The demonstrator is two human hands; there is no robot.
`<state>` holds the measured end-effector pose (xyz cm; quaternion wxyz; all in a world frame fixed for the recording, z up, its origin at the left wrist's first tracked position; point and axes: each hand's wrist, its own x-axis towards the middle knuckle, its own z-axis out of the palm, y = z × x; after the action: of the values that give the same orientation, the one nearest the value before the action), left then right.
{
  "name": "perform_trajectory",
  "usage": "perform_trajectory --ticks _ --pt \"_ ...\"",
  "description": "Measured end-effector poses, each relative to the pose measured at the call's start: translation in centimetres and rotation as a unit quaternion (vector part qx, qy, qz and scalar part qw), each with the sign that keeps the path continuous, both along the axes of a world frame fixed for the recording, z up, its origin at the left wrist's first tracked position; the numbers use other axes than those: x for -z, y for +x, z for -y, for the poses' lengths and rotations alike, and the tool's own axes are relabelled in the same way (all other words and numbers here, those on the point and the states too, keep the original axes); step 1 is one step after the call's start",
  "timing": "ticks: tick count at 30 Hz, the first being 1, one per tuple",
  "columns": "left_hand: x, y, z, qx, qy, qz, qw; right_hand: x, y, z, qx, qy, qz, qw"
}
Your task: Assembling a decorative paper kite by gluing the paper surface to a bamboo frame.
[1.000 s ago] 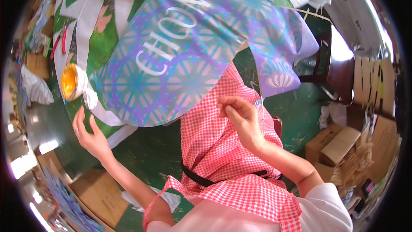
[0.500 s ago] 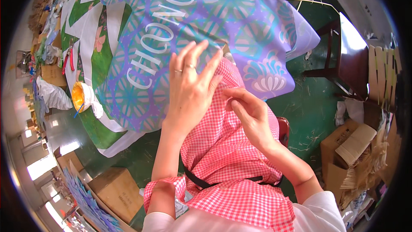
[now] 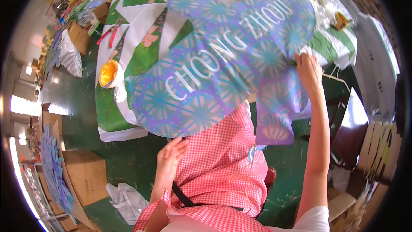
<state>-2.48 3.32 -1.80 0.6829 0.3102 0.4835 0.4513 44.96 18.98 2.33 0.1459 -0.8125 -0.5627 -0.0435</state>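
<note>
A large lobed purple-and-teal printed fabric sheet (image 3: 234, 83) with white lettering lies over the table and hangs toward my lap. My right hand (image 3: 308, 71) is closed on its right side, fingers pressed together at the edge. Below its lower left edge is my left hand (image 3: 171, 157), loosely open, fingertips close to the fabric; whether they touch it is unclear. A narrower purple strip with a shell-like motif (image 3: 274, 124) hangs below my right hand. Beneath it, a small blue-and-white piece (image 3: 252, 154) and a thin cord lie against my red checked apron (image 3: 214, 163).
The table carries a green-and-white zigzag cloth (image 3: 143, 56), red-handled pliers (image 3: 109, 34) and a yellow-lined bowl (image 3: 110, 74). A dark chair (image 3: 347, 133) stands right. Left are a cardboard box (image 3: 85, 176) and a crumpled white bag (image 3: 126, 202).
My right hand has moved from over my lap to the far right, gripping the sheet. My left hand has pulled back toward me, below the sheet. The sheet has shifted and turned, showing more lettering.
</note>
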Motion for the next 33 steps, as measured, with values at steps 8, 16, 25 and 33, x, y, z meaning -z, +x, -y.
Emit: perform_trajectory --ticks 8,16,25,33 --pt "2.2 -3.6 -3.1 -0.086 0.067 0.087 0.99 -1.4 1.7 1.4 -0.123 0.04 -0.14 0.982" --pt "1.0 -2.9 -2.7 -0.09 0.085 -0.009 0.992 -9.1 0.1 5.3 -0.123 0.134 -0.105 0.978" --pt "0.5 -1.2 -3.8 -0.054 0.08 0.006 0.995 -14.0 2.7 11.1 -0.126 0.18 -0.045 0.975" --pt "-2.0 2.5 -7.5 0.08 0.163 0.021 0.983 -15.3 8.2 20.2 -0.065 0.231 -0.027 0.97"
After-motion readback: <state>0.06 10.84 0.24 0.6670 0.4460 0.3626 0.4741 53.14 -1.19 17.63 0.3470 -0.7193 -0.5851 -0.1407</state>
